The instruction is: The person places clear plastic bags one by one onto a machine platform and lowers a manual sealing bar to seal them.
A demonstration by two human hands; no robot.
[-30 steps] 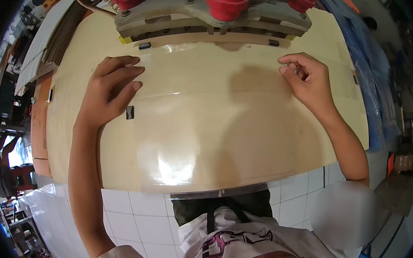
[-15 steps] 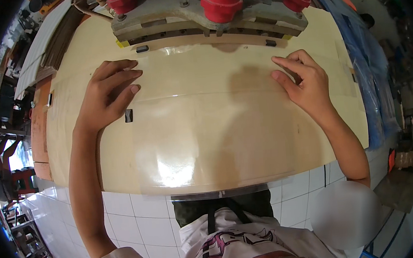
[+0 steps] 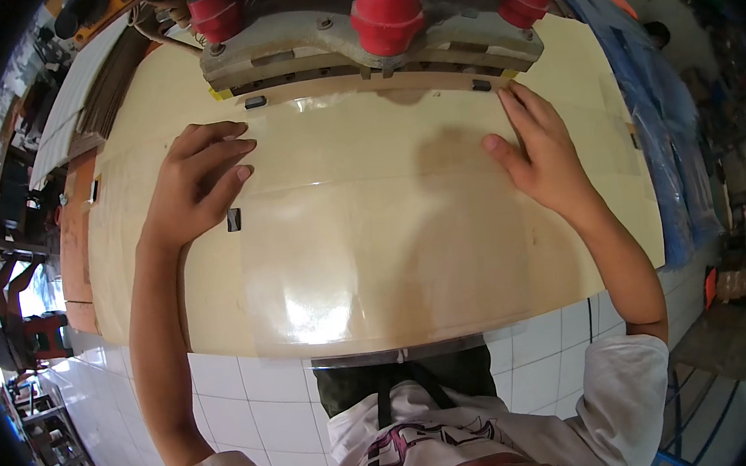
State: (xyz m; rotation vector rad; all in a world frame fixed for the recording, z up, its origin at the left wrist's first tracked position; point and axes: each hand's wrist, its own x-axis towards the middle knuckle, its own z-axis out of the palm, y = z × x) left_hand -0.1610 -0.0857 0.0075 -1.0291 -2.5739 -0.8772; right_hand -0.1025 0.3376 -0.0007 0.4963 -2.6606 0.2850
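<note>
A clear plastic sheet (image 3: 384, 258) lies on the pale yellow worktable (image 3: 207, 290), glossy with reflected light, its near end hanging slightly over the front edge. By the sheet's left side rests my left hand (image 3: 198, 181), fingers spread and curved, nothing visible in them. My right hand (image 3: 542, 154) is at the right side, thumb apart from the stretched fingers, whose tips come close to a small black block (image 3: 481, 85). A matching black block (image 3: 255, 102) sits at the sheet's far left corner. Another black block (image 3: 233, 219) stands just below my left thumb.
A heavy metal press head (image 3: 289, 51) with red posts (image 3: 387, 22) spans the table's far side. Stacked boards (image 3: 82, 98) lie at the far left, and blue plastic sheeting (image 3: 659, 132) covers the right side. White floor tiles (image 3: 271, 390) show below the front edge.
My right hand's fingers have straightened and reached farther forward, toward the far right black block. My left hand has barely moved. The whole view has shifted a little.
</note>
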